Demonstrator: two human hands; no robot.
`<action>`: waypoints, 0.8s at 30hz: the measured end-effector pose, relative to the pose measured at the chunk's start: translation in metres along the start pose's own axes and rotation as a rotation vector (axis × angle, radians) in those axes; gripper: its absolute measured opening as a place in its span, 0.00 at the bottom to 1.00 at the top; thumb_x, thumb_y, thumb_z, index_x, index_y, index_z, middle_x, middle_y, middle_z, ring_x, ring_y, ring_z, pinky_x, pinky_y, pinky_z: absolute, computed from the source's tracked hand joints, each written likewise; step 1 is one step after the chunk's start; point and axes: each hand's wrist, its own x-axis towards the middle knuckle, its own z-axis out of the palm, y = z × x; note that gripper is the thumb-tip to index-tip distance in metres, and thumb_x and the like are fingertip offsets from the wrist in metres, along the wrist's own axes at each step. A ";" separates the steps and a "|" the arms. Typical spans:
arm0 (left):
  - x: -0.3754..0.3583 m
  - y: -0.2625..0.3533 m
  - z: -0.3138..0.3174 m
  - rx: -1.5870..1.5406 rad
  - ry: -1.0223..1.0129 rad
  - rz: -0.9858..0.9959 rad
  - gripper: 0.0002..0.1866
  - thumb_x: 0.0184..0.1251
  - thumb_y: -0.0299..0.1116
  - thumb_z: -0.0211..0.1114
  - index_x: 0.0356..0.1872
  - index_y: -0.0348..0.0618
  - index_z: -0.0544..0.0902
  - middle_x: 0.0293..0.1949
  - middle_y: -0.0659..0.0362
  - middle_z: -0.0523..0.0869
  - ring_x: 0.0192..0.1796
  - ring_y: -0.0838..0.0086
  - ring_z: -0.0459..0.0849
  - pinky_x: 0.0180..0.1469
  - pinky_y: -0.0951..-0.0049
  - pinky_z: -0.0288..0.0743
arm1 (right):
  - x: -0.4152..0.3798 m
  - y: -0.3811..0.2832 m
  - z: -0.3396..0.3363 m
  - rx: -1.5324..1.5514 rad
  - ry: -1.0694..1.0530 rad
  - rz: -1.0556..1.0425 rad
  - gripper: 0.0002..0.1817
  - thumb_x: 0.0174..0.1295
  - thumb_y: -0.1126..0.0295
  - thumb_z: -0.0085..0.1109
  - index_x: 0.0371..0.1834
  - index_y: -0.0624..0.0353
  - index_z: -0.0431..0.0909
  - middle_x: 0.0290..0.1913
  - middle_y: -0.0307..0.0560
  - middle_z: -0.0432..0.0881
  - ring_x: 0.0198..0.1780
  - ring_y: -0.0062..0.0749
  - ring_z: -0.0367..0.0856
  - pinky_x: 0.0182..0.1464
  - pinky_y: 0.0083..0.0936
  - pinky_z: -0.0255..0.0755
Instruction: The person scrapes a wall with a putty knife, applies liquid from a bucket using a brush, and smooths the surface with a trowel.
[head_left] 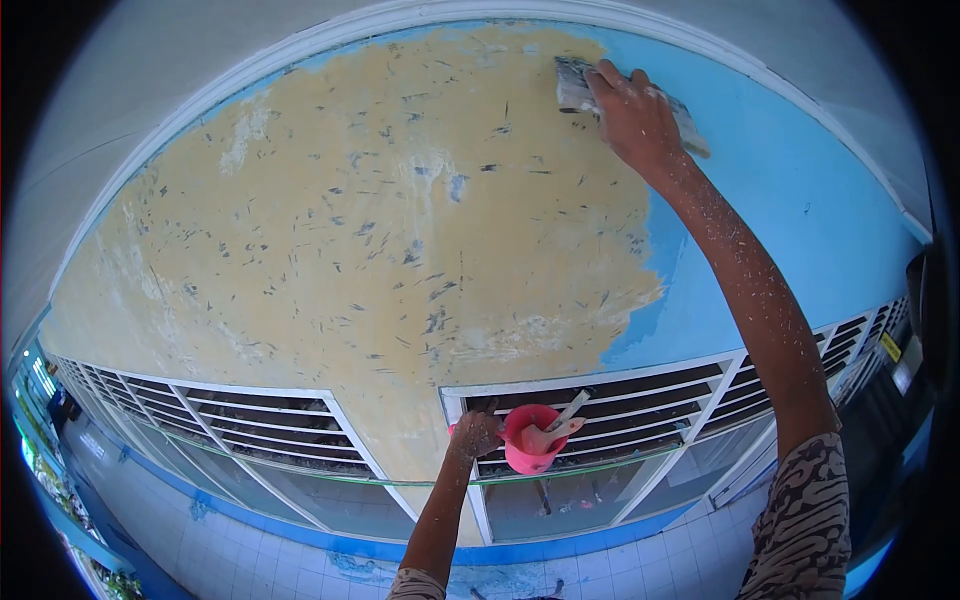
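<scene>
High on the wall, my right hand (640, 118) is closed on a wide scraper (575, 85), whose blade lies against the surface where bare tan plaster (400, 230) meets blue paint (770, 180). Lower down, my left hand (477, 434) is closed at the side of a pink dipper (533, 455), in front of the louvered window. A brush with a pale handle (545, 437) and another tool (574, 405) stick out of the dipper. Where my left fingers wrap is partly hidden. Pale flecks dot my right forearm.
White-framed louvered windows (250, 430) run below the wall on both sides. A thin green line (400, 483) crosses in front of them. Far below lies a tiled floor (240, 530) with a blue band. White moulding (330, 38) edges the wall's top.
</scene>
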 end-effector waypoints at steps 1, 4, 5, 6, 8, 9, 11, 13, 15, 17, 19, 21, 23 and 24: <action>0.000 0.002 -0.004 -0.001 -0.045 -0.025 0.14 0.49 0.43 0.74 0.38 0.52 0.91 0.68 0.39 0.76 0.66 0.52 0.81 0.61 0.58 0.81 | -0.012 0.003 -0.005 0.020 -0.001 0.107 0.17 0.55 0.77 0.63 0.49 0.65 0.81 0.54 0.48 0.79 0.46 0.51 0.84 0.44 0.44 0.84; 0.002 0.001 -0.005 0.005 -0.108 -0.036 0.16 0.49 0.45 0.75 0.39 0.52 0.91 0.69 0.39 0.75 0.64 0.52 0.82 0.60 0.57 0.81 | -0.089 0.009 -0.037 0.337 -0.187 0.419 0.18 0.50 0.82 0.62 0.47 0.66 0.81 0.48 0.54 0.80 0.45 0.59 0.82 0.45 0.50 0.78; 0.001 -0.005 0.001 0.027 -0.036 0.028 0.15 0.49 0.43 0.73 0.38 0.50 0.92 0.69 0.38 0.75 0.57 0.50 0.86 0.56 0.57 0.83 | -0.121 -0.004 -0.069 0.509 -0.147 0.536 0.16 0.51 0.83 0.60 0.45 0.65 0.81 0.44 0.56 0.79 0.44 0.62 0.81 0.42 0.50 0.75; 0.002 -0.008 0.005 0.048 0.036 0.092 0.15 0.49 0.41 0.72 0.38 0.48 0.92 0.69 0.37 0.75 0.51 0.48 0.90 0.53 0.57 0.85 | -0.175 -0.008 -0.073 0.554 -0.072 0.590 0.18 0.52 0.84 0.59 0.48 0.64 0.81 0.41 0.58 0.79 0.42 0.64 0.80 0.42 0.47 0.75; 0.004 -0.005 -0.001 0.057 0.004 0.090 0.15 0.49 0.41 0.71 0.38 0.48 0.92 0.69 0.37 0.75 0.50 0.49 0.90 0.53 0.57 0.85 | -0.300 -0.031 -0.094 0.735 -0.110 0.918 0.15 0.58 0.80 0.61 0.50 0.67 0.79 0.37 0.60 0.83 0.39 0.58 0.84 0.42 0.44 0.76; 0.004 -0.007 -0.001 0.062 0.011 0.089 0.15 0.49 0.40 0.72 0.38 0.49 0.92 0.69 0.37 0.75 0.49 0.50 0.90 0.53 0.57 0.85 | -0.390 -0.043 -0.098 0.758 -0.190 1.058 0.14 0.61 0.77 0.63 0.49 0.69 0.79 0.39 0.60 0.84 0.39 0.48 0.86 0.44 0.41 0.77; 0.001 -0.006 -0.004 0.030 0.009 0.077 0.14 0.48 0.39 0.73 0.37 0.48 0.92 0.68 0.38 0.76 0.51 0.51 0.90 0.54 0.57 0.85 | -0.580 -0.080 -0.138 0.626 -0.607 1.316 0.19 0.53 0.68 0.68 0.44 0.70 0.79 0.39 0.64 0.84 0.41 0.60 0.83 0.45 0.50 0.77; -0.001 0.002 -0.015 0.030 -0.039 0.065 0.14 0.46 0.37 0.74 0.35 0.45 0.91 0.68 0.39 0.76 0.53 0.51 0.89 0.53 0.56 0.85 | -0.714 -0.127 -0.212 0.157 -1.185 1.072 0.17 0.47 0.66 0.67 0.35 0.67 0.78 0.37 0.66 0.83 0.43 0.66 0.83 0.48 0.55 0.78; 0.010 -0.012 -0.012 0.038 -0.040 0.086 0.14 0.45 0.37 0.75 0.34 0.43 0.90 0.68 0.39 0.76 0.54 0.51 0.88 0.53 0.56 0.85 | -0.793 -0.160 -0.272 0.268 -1.120 1.583 0.18 0.46 0.65 0.70 0.36 0.67 0.80 0.37 0.62 0.84 0.44 0.63 0.85 0.48 0.53 0.80; 0.005 -0.018 0.001 0.061 0.068 0.180 0.15 0.44 0.36 0.75 0.35 0.42 0.89 0.67 0.39 0.77 0.52 0.50 0.88 0.52 0.55 0.85 | -0.830 -0.180 -0.310 0.363 -0.925 1.920 0.18 0.47 0.64 0.71 0.36 0.66 0.80 0.38 0.61 0.84 0.44 0.62 0.85 0.48 0.52 0.81; 0.003 -0.009 -0.007 0.015 0.011 0.101 0.13 0.42 0.37 0.77 0.31 0.44 0.89 0.65 0.41 0.80 0.57 0.48 0.86 0.55 0.54 0.83 | -0.836 -0.194 -0.340 -0.102 -1.360 1.331 0.20 0.48 0.62 0.73 0.38 0.66 0.81 0.38 0.60 0.86 0.43 0.59 0.87 0.48 0.52 0.82; 0.004 -0.012 0.000 0.028 0.065 0.119 0.13 0.42 0.37 0.77 0.29 0.43 0.89 0.65 0.39 0.80 0.60 0.49 0.85 0.55 0.55 0.84 | -0.830 -0.202 -0.357 -0.071 -1.412 1.416 0.20 0.49 0.62 0.74 0.39 0.67 0.82 0.39 0.60 0.86 0.43 0.59 0.87 0.48 0.51 0.83; 0.004 -0.010 -0.001 0.026 0.096 0.134 0.13 0.43 0.38 0.78 0.28 0.43 0.89 0.65 0.38 0.79 0.61 0.49 0.84 0.55 0.55 0.83 | -0.823 -0.217 -0.380 -0.063 -1.447 1.489 0.20 0.49 0.63 0.74 0.40 0.67 0.82 0.40 0.60 0.87 0.43 0.60 0.87 0.48 0.50 0.83; 0.004 -0.009 -0.001 0.044 0.154 0.186 0.13 0.43 0.38 0.78 0.25 0.42 0.87 0.65 0.38 0.79 0.61 0.49 0.84 0.55 0.54 0.83 | -0.826 -0.226 -0.388 -0.138 -1.415 1.674 0.21 0.49 0.63 0.75 0.40 0.67 0.82 0.41 0.61 0.87 0.44 0.60 0.87 0.49 0.50 0.83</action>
